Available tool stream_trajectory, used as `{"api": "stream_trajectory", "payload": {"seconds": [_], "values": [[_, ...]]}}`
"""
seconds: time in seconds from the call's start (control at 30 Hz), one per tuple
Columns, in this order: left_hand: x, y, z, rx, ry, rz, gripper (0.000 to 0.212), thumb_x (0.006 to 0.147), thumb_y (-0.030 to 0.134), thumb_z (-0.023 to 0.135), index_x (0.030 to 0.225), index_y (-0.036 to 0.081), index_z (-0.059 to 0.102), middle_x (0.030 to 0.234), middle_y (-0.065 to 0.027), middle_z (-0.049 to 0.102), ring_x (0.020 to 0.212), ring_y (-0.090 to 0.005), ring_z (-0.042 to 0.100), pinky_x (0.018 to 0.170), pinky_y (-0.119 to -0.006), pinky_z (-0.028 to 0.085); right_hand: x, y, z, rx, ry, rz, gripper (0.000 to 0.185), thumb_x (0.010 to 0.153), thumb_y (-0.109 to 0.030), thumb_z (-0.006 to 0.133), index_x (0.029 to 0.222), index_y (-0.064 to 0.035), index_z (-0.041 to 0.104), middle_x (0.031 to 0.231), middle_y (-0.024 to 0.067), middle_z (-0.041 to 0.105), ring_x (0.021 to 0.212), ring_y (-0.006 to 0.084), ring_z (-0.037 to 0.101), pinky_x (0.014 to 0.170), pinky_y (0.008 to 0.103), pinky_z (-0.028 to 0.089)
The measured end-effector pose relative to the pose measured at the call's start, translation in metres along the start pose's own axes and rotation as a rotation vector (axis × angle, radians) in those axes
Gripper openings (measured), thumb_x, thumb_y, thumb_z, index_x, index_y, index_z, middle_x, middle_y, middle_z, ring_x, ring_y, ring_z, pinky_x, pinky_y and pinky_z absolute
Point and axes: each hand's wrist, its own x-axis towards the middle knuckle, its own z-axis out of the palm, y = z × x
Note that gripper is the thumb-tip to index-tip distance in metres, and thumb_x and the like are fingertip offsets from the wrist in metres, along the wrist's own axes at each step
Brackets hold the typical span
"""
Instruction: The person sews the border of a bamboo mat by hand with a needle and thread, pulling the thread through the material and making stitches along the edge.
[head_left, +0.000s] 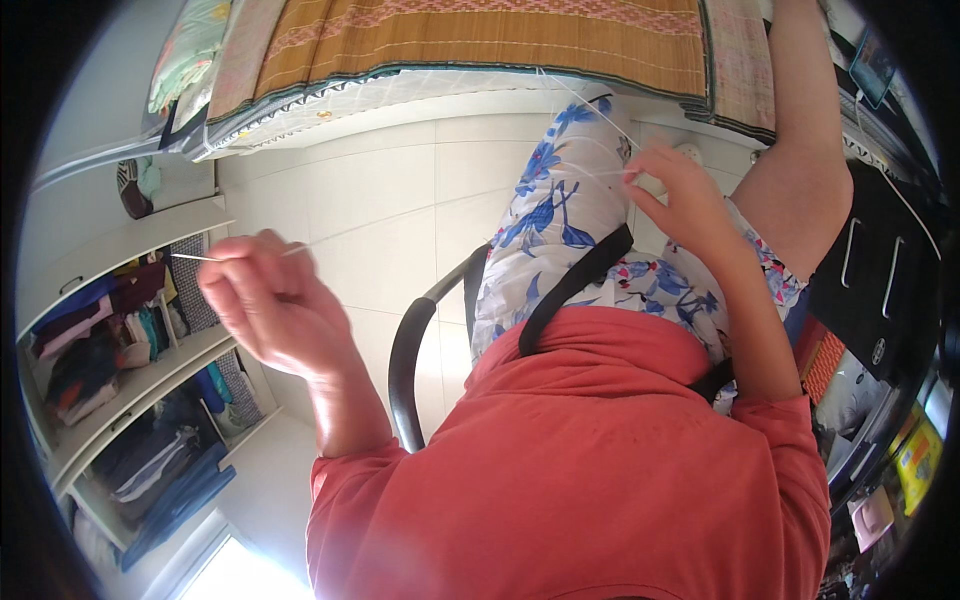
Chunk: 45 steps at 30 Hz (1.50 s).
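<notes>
My left hand (274, 304) is raised over the floor at the left, blurred, with its fingers closed around a thin metal needle or hook (196, 257). The tool's bright tip sticks out to the left of the fingers. From its other side a fine white thread (435, 204) stretches across to my right hand (679, 195). That hand pinches the thread between thumb and fingers above my lap. Another stretch of white yarn (592, 109) rises from the right hand to the edge of a woven straw mat (480, 45). Blue-flowered white fabric (559, 195) covers my lap and one leg.
The mat lies on a bed ahead, where my bare right leg (806, 97) rests. A black chair armrest (405, 367) curves beside me. Open shelving with folded clothes (105, 345) stands left. To the right are a black cabinet (862, 277) and a phone (872, 67) on a cable.
</notes>
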Motion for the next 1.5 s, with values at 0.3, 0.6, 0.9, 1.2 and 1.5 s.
{"api": "stream_trajectory", "payload": {"seconds": [0.3, 0.6, 0.9, 1.2, 1.5], "values": [[0.047, -0.005, -0.052, -0.289, 0.211, -0.028, 0.011, 0.087, 0.009, 0.041, 0.083, 0.001, 0.046, 0.056, 0.0025, 0.024, 0.049, -0.0075, 0.021, 0.043, -0.020, 0.020, -0.074, -0.030, -0.043, 0.261, -0.330, 0.401, 0.009, 0.072, -0.009, 0.060, 0.074, -0.0015, 0.057, 0.065, 0.0089, 0.055, 0.059, 0.0158, 0.055, 0.053, 0.0270, 0.041], [0.002, -0.091, 0.002, 0.111, 0.157, -0.470, 0.015, 0.085, 0.018, 0.051, 0.092, 0.006, 0.054, 0.062, 0.0049, 0.042, 0.049, -0.0021, 0.033, 0.043, -0.016, 0.027, -0.102, -0.026, -0.059, 0.637, -0.633, 0.674, 0.021, 0.082, -0.013, 0.055, 0.068, 0.0030, 0.059, 0.059, 0.0031, 0.056, 0.053, 0.0075, 0.053, 0.050, 0.0208, 0.042], [-0.054, -0.154, 0.101, -0.302, -0.231, -1.155, 0.025, 0.084, 0.022, 0.054, 0.095, 0.000, 0.057, 0.054, 0.0080, 0.032, 0.046, -0.0009, 0.023, 0.041, -0.017, 0.020, -0.112, -0.029, -0.055, 0.828, -0.821, 0.714, 0.021, 0.082, -0.012, 0.053, 0.069, 0.0030, 0.060, 0.060, 0.0042, 0.057, 0.054, 0.0090, 0.054, 0.050, 0.0203, 0.042], [-0.089, -0.140, 0.096, 0.334, -0.680, -0.429, 0.009, 0.078, 0.013, 0.056, 0.073, 0.007, 0.059, 0.057, -0.0001, 0.048, 0.050, -0.0101, 0.046, 0.046, -0.023, 0.035, -0.067, -0.016, -0.079, 0.422, 0.115, 0.720, 0.026, 0.085, -0.017, 0.048, 0.105, -0.0022, 0.055, 0.082, 0.0000, 0.058, 0.051, 0.0021, 0.040, 0.045, 0.0161, 0.033], [-0.109, -0.113, 0.087, 0.288, -1.418, -0.158, 0.015, 0.075, 0.022, 0.054, 0.077, 0.007, 0.057, 0.072, -0.0074, 0.058, 0.069, -0.0255, 0.056, 0.061, -0.036, 0.045, 0.070, -0.016, 0.020, 1.179, -0.169, 0.523, 0.027, 0.084, -0.023, 0.049, 0.098, -0.0006, 0.057, 0.079, 0.0000, 0.055, 0.051, 0.0035, 0.035, 0.046, 0.0156, 0.029]]}}
